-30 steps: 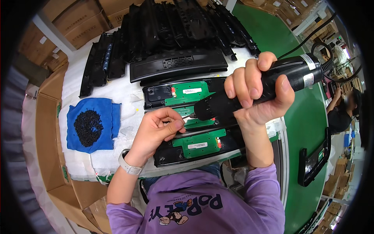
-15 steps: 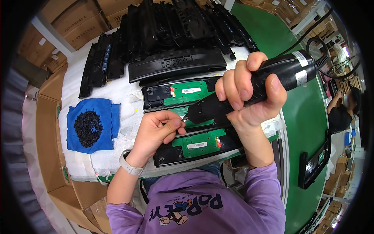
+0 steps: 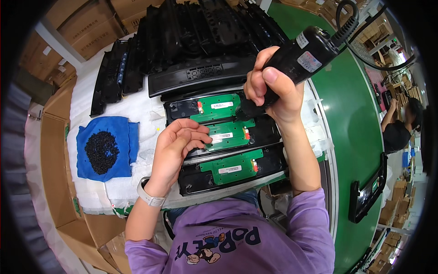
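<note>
My right hand grips a black electric screwdriver, tilted with its cord end up to the right. Its dark nose points down at the lower edge of the green circuit board in the farthest of three black panels; the bit's exact contact is hidden. My left hand hovers beside the middle circuit board, fingers loosely bent and apart, with nothing visible in them. Nearest me lies another black panel with a green board. Small black screws are heaped on a blue cloth at the left.
Behind the panels, many black plastic housings are piled up. The screwdriver's coiled cord runs off to the upper right. Cardboard boxes stand behind and left of the white-covered table. Another person is at the far right.
The screwdriver has swung more upright and its nose moved away from my left fingers, toward the far panel. My left fingers have loosened from a pinch at the bit, uncovering the middle board.
</note>
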Motion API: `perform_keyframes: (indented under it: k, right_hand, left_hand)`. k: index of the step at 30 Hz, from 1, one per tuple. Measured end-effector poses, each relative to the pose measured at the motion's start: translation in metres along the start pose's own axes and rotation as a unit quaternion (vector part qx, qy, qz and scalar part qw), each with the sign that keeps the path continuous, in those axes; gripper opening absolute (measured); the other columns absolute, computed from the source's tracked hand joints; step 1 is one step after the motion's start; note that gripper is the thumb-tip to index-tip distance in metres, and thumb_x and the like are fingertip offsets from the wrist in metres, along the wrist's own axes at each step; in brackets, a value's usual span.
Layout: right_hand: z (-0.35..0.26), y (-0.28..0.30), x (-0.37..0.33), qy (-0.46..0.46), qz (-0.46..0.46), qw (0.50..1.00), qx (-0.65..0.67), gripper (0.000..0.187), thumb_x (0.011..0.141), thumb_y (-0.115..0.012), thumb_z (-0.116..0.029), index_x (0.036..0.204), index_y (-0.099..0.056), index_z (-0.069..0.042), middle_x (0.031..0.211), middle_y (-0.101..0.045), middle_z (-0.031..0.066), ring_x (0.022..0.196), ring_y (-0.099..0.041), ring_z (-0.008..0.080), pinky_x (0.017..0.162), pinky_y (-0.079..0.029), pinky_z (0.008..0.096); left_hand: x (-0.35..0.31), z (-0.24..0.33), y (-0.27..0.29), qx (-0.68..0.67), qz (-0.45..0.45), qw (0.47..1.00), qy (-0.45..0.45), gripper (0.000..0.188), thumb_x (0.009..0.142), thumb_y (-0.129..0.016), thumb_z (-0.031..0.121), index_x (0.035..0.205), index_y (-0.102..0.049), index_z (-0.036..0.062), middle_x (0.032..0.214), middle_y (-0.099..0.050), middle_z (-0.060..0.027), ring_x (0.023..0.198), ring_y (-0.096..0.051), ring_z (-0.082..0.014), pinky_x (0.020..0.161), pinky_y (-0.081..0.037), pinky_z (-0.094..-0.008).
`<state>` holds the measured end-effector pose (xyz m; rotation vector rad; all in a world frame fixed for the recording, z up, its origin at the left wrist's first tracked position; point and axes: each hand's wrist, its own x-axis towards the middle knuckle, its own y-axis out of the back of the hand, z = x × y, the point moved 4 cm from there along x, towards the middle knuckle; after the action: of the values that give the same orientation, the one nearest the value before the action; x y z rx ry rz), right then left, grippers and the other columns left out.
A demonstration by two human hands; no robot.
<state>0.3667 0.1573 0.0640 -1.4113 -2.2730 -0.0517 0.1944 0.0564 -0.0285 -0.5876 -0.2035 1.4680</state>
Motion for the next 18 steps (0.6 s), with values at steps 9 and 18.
perform_keyframes:
  k: [9, 18]
  right_hand:
    - [0.003, -0.013, 0.002, -0.038, -0.021, 0.998, -0.039, 0.023, 0.075, -0.058, -0.016, 0.082, -0.044, 0.000, 0.052, -0.043, 0.0058, 0.040, -0.041, 0.0130, 0.039, -0.034, 0.0248]
    - [0.000, -0.020, 0.003, -0.051, -0.023, 0.995, -0.083, 0.022, 0.072, -0.061, -0.015, 0.076, -0.045, 0.000, 0.052, -0.048, 0.0069, 0.040, -0.044, 0.0125, 0.038, -0.035, 0.0238]
  left_hand:
    - [-0.001, 0.002, -0.004, 0.017, 0.017, 1.000, 0.005, 0.025, 0.097, -0.038, 0.024, 0.099, -0.047, 0.0007, 0.077, -0.061, -0.0147, 0.052, -0.056, -0.0142, 0.048, -0.045, -0.0220]
    - [-0.001, 0.009, -0.008, 0.017, -0.051, 0.998, 0.040, 0.018, 0.097, -0.039, 0.021, 0.093, -0.045, 0.0043, 0.051, -0.037, 0.0007, 0.040, -0.025, -0.0045, 0.037, -0.020, -0.0184]
